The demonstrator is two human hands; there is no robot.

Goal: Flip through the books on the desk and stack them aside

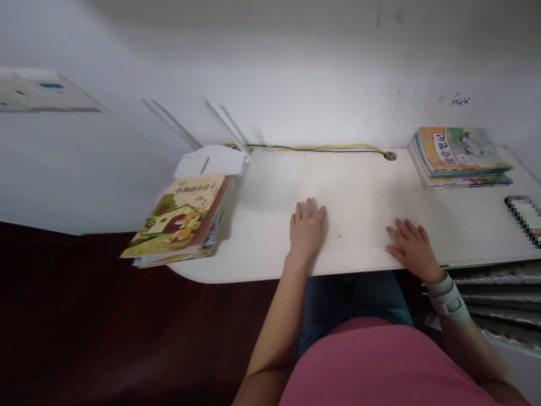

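Observation:
My left hand (306, 226) lies palm down on the white desk (270, 192), its fingers stretched toward the wall and nothing held. To the right, my right hand (413, 248) rests near the desk's front edge with its fingers spread; it holds nothing either. A grey-white band circles my right wrist. On the left end of the desk is a stack of picture books (181, 217), the top one showing a yellow house. Beyond my right hand, against the wall, stands a pile of books (465, 152) with an orange-and-green cover on top.
A white router (211, 160) with several antennas sits behind the left stack. Yellow and dark cables (313, 149) run along the wall to a round hole (390, 155). A phone-like device (526, 217), pixelated, lies at far right. The left stack overhangs the desk edge.

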